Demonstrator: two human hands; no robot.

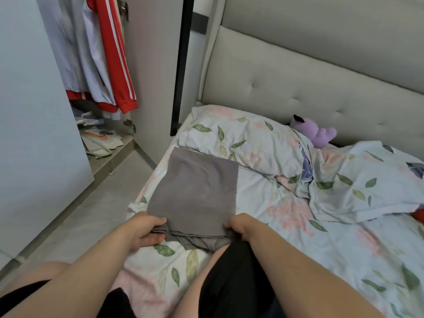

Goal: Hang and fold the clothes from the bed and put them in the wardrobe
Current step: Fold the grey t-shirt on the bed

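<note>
Grey folded garment [195,191] flat on floral bed [298,226], near edge layered

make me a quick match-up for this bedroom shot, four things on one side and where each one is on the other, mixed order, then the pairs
Things:
1. grey garment
2. red jacket
3. purple plush toy
4. pillow

Places:
A. against the headboard, beyond the pillow
B. hanging in the wardrobe
C. folded on the bed, near edge gripped by left hand and right hand
D. at the head of the bed

Pairs: 1-C, 2-B, 3-A, 4-D

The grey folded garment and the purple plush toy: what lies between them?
In the head view, a floral pillow lies between the grey garment and the plush toy.
</note>
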